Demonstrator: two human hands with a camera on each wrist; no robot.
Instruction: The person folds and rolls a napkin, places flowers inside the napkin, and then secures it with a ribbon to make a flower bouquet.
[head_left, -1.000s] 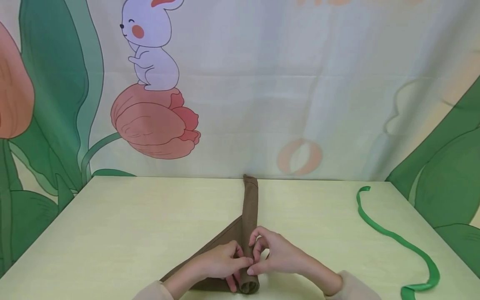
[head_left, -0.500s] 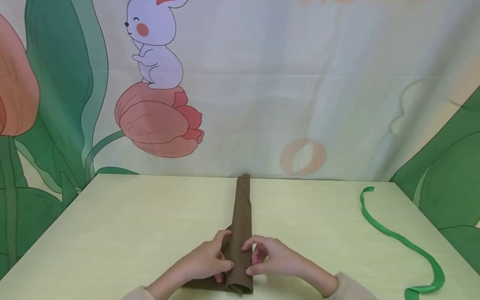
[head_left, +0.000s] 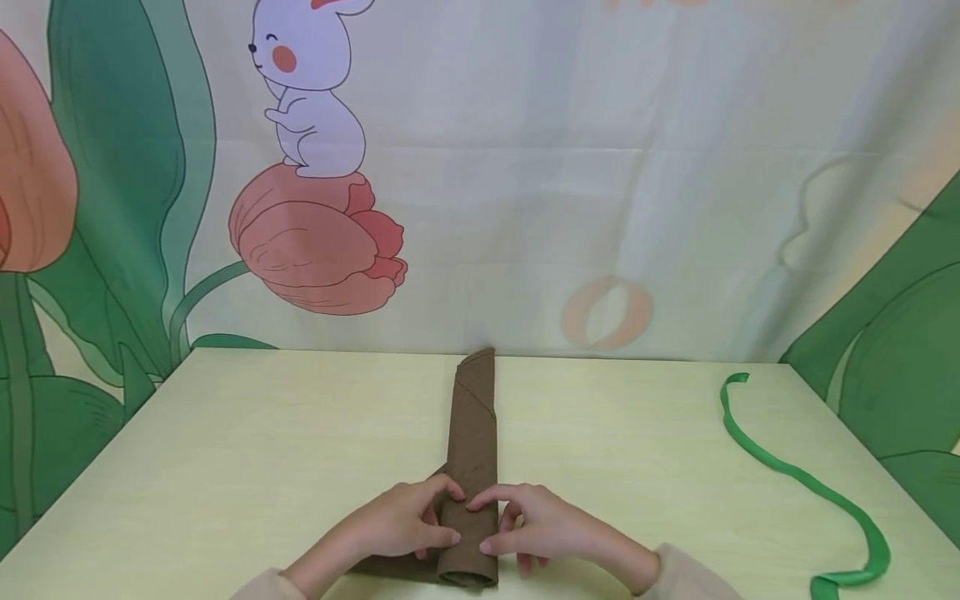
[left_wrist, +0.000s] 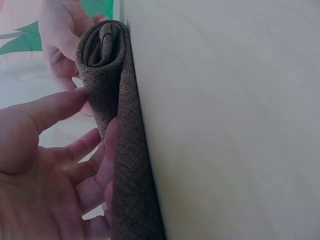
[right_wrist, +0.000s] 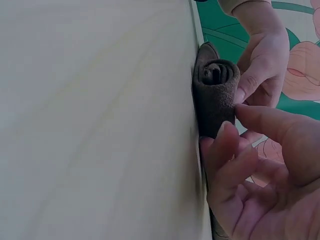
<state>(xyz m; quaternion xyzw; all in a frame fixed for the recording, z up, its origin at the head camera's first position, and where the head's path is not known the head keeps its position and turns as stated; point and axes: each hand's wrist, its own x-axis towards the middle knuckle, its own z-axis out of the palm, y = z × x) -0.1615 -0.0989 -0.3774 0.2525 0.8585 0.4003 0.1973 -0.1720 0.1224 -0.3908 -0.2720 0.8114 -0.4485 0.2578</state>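
A brown cloth (head_left: pixel 474 442) lies on the table, most of it wound into a long roll pointing away from me. An unrolled flap (head_left: pixel 396 568) spreads flat at the roll's near left. My left hand (head_left: pixel 397 521) holds the roll from its left side, thumb and index finger on top. From the right, my right hand (head_left: pixel 543 525) grips it with thumb and bent fingers. Spiral layers show at the roll end (left_wrist: pixel 102 47) in the left wrist view. The right wrist view shows the fingertips (right_wrist: pixel 225 135) against the cloth near the tabletop.
A long green ribbon (head_left: pixel 813 483) lies in a wavy line on the right side of the pale table (head_left: pixel 622 433). Behind the far edge hangs a curtain (head_left: pixel 480 192) printed with a rabbit and tulips; the roll's far end reaches that edge.
The roll has turned leftward over the flap and grown thicker, leaving less flat cloth showing. Both hands have shifted with it, the left one farther left. The ribbon stays put.
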